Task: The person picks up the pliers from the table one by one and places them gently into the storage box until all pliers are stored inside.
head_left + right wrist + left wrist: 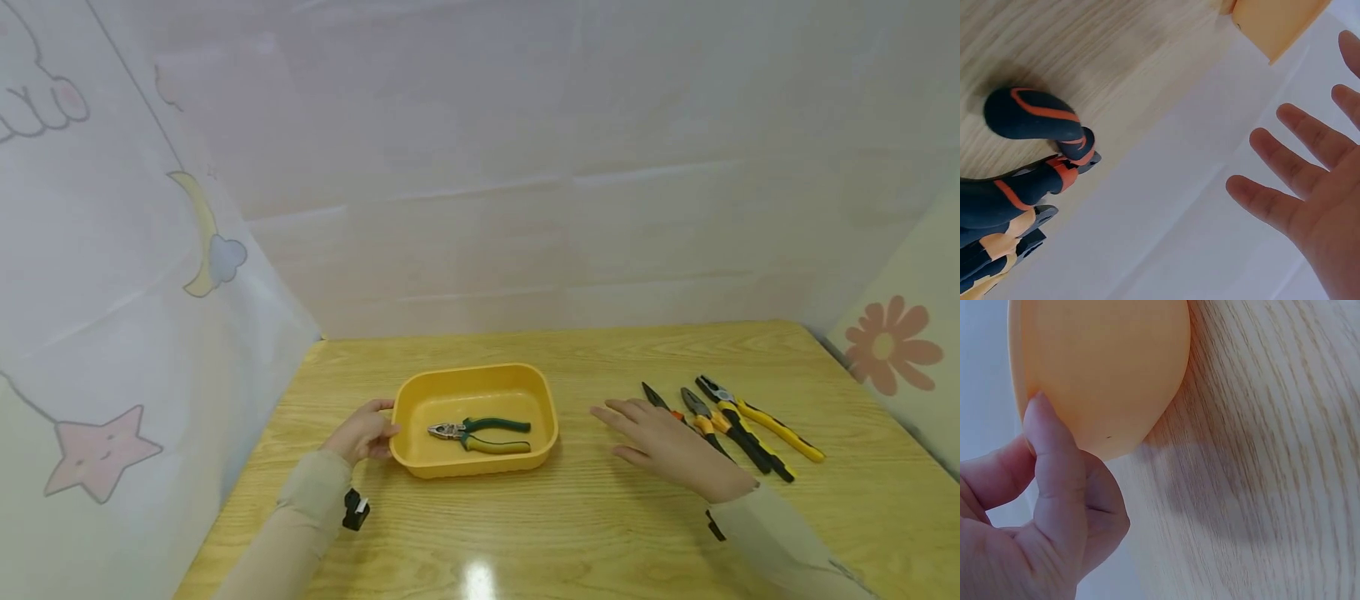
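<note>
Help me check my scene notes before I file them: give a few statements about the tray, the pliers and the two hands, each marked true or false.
1. One pair of green-handled pliers lies inside the yellow tray. True.
2. The left hand rests flat on the table, away from the tray. False: it holds the tray's left edge.
3. The right hand grips a tool. False: its fingers are spread and hold nothing.
4. Three more pliers lie on the table right of the tray. True.
</note>
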Demonstrator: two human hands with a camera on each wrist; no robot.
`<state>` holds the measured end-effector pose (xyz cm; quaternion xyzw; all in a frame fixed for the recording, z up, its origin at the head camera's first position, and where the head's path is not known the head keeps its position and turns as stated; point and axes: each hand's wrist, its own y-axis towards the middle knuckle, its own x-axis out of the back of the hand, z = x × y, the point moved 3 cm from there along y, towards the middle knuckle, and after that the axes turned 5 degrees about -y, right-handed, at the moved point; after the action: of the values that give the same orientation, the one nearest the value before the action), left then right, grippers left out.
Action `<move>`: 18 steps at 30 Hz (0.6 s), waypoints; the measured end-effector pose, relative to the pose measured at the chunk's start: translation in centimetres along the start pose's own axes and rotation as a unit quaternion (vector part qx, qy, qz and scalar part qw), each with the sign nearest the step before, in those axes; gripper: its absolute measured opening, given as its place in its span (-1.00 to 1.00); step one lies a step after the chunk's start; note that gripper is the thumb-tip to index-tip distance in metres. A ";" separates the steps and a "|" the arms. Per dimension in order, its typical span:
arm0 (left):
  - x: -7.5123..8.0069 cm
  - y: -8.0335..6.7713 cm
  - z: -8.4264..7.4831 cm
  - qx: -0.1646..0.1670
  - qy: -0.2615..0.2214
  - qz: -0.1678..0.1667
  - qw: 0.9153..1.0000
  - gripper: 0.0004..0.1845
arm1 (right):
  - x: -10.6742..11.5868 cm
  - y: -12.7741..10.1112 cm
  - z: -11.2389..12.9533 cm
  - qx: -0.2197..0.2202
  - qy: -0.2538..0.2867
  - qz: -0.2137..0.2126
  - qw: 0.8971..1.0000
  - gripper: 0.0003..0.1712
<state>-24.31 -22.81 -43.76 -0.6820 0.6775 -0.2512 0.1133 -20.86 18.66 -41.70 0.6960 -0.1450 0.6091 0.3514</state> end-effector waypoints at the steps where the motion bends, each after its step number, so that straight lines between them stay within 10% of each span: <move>1: 0.0 0.0 0.0 -0.001 0.000 0.001 1.000 -0.43 | 0.0 -0.1 -0.1 -0.002 -0.002 -0.002 1.000 -0.28; 18: 0.2 0.1 0.2 0.001 -0.015 0.008 1.000 -0.43 | -0.9 -2.0 -0.6 -0.021 -0.046 -0.037 0.998 -0.15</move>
<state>-24.29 -23.02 -43.95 -0.6799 0.6809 -0.2412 0.1261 -20.26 20.28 -43.17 0.7209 -0.1479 0.5598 0.3808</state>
